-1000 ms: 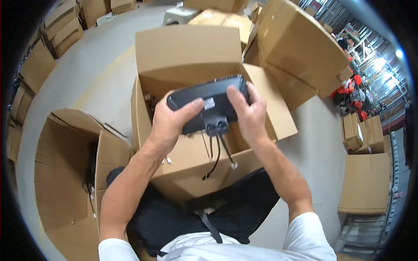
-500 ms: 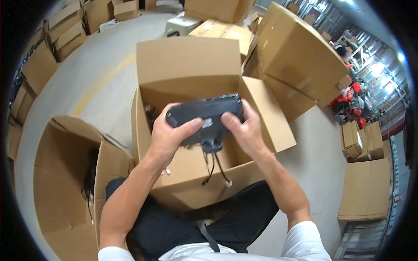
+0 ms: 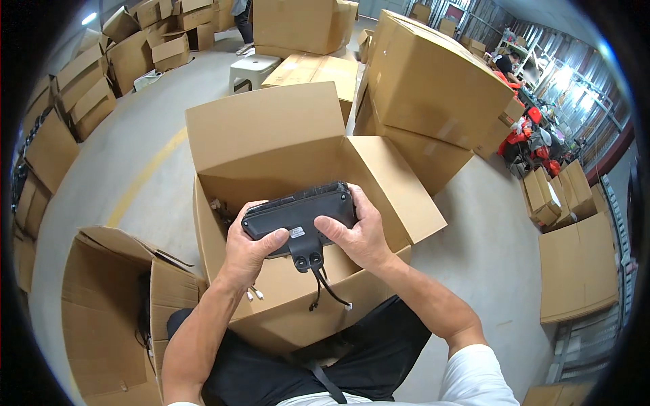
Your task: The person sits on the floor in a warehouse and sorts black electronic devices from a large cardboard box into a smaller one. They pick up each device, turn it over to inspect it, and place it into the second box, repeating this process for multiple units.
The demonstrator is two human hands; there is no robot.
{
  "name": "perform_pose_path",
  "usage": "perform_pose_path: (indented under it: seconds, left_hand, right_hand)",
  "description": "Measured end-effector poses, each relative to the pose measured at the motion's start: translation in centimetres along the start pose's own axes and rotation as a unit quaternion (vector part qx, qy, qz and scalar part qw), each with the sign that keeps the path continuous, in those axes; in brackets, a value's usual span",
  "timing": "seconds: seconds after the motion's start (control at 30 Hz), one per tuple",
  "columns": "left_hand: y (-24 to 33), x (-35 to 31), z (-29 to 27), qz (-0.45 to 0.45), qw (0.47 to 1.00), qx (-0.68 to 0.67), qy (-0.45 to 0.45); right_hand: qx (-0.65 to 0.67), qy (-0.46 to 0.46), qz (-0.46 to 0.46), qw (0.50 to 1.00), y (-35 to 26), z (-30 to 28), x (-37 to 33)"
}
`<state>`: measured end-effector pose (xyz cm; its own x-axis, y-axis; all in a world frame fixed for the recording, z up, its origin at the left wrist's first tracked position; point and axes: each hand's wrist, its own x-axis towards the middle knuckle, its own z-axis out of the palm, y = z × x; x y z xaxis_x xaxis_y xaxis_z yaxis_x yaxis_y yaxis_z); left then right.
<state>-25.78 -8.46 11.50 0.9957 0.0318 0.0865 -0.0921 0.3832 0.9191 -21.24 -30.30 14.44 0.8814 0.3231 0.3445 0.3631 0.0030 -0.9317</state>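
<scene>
- I see my left hand [image 3: 249, 252] gripping the left end of a black oblong device [image 3: 300, 214], thumb pressed on its near face.
- My right hand [image 3: 359, 233] clasps the right end, fingers wrapped over the far edge.
- The device sits level between both hands, just above the open cardboard box [image 3: 271, 142] in front of my lap, its flaps spread wide.
- Thin black wires [image 3: 323, 289] hang from a stub under the device, over the box's near wall.
- A second open box [image 3: 101, 304] stands by my left knee.
- Stacked cartons [image 3: 433, 88] rise beyond on the concrete floor [image 3: 487, 257].
</scene>
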Motion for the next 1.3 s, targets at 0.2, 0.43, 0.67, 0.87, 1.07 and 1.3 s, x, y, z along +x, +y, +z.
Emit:
perform_pose_path:
  seconds: [0.2,0.43,0.67,0.87,1.07,1.3]
  left_hand:
    - [-0.1,-0.2,0.6,0.002,1.000,0.022,-0.003]
    - [0.2,-0.3,0.6,0.006,1.000,0.019,-0.004]
    - [1.0,-0.4,0.9,0.027,0.996,0.079,-0.016]
    - [1.9,-0.9,1.0,0.011,0.997,0.076,-0.024]
    - [1.1,-0.6,0.8,0.052,0.991,0.121,0.018]
    - [0.2,0.3,0.2,-0.147,0.983,-0.103,0.033]
  right_hand:
    - [-0.002,0.000,-0.014,1.000,0.8,-0.6,-0.5]
    - [-0.004,-0.015,-0.013,1.000,0.2,-0.9,-0.5]
    - [0.010,-0.015,-0.004,1.000,1.3,-1.0,-0.7]
    - [0.027,-0.034,0.015,0.999,1.2,-1.0,-0.8]
    - [0.002,-0.012,0.002,1.000,0.7,-1.0,-0.9]
    - [-0.371,-0.044,-0.466,0.802,2.3,0.9,-0.7]
